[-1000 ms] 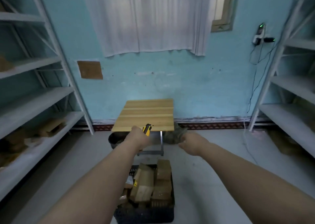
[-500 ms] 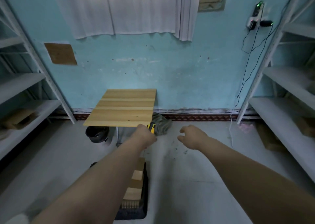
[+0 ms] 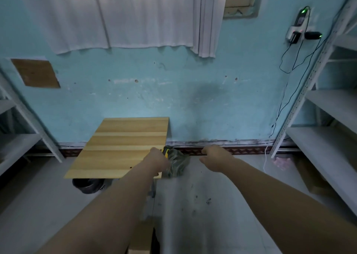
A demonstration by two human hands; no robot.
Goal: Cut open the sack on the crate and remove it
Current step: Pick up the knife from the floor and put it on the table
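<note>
The crumpled grey-green sack (image 3: 176, 164) lies on the floor against the wall, beside the wooden table (image 3: 123, 147). My left hand (image 3: 156, 160) grips a yellow and black utility knife (image 3: 165, 151) just over the table's right front corner, next to the sack. My right hand (image 3: 215, 160) hovers to the right of the sack with loosely curled fingers and holds nothing. Only a dark sliver of the black crate (image 3: 156, 242) and its wooden blocks (image 3: 141, 240) shows at the bottom edge, mostly hidden under my left forearm.
A black pot (image 3: 87, 185) sits on the floor under the table. Metal shelving stands on the left (image 3: 19, 143) and on the right (image 3: 318, 147). A cardboard box (image 3: 313, 178) lies by the right shelves. Cables (image 3: 280, 108) hang down the blue wall.
The sack was at my right hand a second ago and now lies on the floor by the wall. My view has swung right, so the crate has slid to the bottom edge.
</note>
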